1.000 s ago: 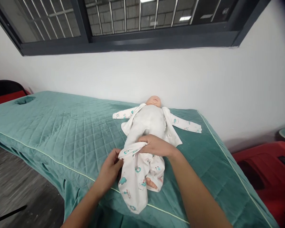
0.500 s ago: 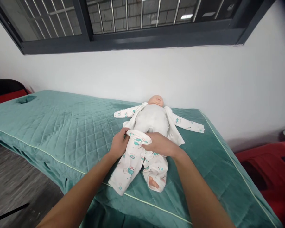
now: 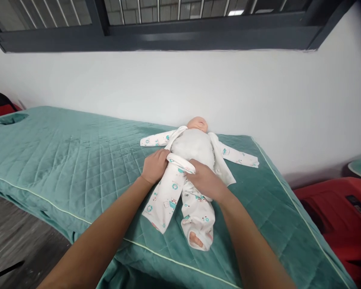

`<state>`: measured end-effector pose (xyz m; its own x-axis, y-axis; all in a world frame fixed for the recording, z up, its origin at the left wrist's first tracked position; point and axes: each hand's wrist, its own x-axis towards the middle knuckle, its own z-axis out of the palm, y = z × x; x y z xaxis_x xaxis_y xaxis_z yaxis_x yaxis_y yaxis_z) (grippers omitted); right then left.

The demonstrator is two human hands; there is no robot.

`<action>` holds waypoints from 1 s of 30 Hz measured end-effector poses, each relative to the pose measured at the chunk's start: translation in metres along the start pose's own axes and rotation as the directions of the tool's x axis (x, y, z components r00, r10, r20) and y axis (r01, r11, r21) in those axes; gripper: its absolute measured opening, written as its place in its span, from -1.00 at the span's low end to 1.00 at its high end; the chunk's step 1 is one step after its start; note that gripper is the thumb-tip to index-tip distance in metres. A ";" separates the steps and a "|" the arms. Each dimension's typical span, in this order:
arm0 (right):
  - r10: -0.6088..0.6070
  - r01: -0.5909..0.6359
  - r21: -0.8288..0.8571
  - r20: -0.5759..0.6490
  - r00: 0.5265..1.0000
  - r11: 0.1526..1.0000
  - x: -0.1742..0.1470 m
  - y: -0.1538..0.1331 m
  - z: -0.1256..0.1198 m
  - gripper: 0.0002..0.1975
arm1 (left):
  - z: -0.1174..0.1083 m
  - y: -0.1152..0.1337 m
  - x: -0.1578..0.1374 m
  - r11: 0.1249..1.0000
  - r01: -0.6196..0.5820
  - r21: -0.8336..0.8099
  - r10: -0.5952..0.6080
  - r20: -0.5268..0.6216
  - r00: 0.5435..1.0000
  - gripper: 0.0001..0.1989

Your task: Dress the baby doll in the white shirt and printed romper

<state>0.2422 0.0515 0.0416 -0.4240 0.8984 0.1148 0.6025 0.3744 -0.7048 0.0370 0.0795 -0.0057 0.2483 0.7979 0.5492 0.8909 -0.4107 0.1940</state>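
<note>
A baby doll [image 3: 192, 144] lies on its back with its head toward the wall. Its patterned white jacket [image 3: 239, 156] hangs open, both sleeves spread out sideways. White patterned baby pants [image 3: 168, 194] cover the doll's legs, and a foot shows at the right cuff. My left hand [image 3: 155, 165] grips the waistband at its left end, fingers closed on the cloth. My right hand [image 3: 206, 180] is closed on the waistband's right side, its fingertips partly hidden by the fabric. Between my hands the band is stretched over the doll's lower body.
The doll rests on a green quilted bed cover [image 3: 108, 176] with a face hole [image 3: 12, 119] at the far left. A white wall [image 3: 156, 88] and a barred window [image 3: 168, 36] stand behind. Red plastic cases [image 3: 327, 208] sit at the right.
Both hands have drawn the waistband a little farther up toward the doll's belly. The left pant leg has risen with it. My view has tilted slightly down.
</note>
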 end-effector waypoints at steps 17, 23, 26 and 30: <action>0.095 -0.092 0.219 -0.003 0.995 0.971 -0.009 -0.005 -0.026 -0.85 | 0.009 -0.011 -0.004 0.962 0.007 -0.273 -0.022 -0.054 0.998 -0.76; 0.102 -0.132 0.352 0.102 0.990 0.927 -0.017 0.015 -0.052 -0.71 | 0.004 -0.009 -0.003 0.879 0.023 -0.476 -0.039 -0.023 0.999 -0.77; 0.110 -0.141 0.328 0.110 0.988 0.934 -0.016 0.015 -0.049 -0.73 | 0.003 -0.009 -0.002 0.821 0.002 -0.571 -0.025 -0.032 0.999 -0.76; 0.109 -0.153 0.245 0.183 0.977 0.957 -0.017 0.006 -0.041 -0.78 | 0.000 -0.007 -0.002 0.743 0.073 -0.666 -0.085 0.016 0.996 -0.74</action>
<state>0.2808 0.0484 0.0643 -0.4725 0.8764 -0.0931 0.4761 0.1649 -0.8638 0.0306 0.0810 -0.0077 0.1779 0.8366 0.5181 0.4265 -0.5400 0.7256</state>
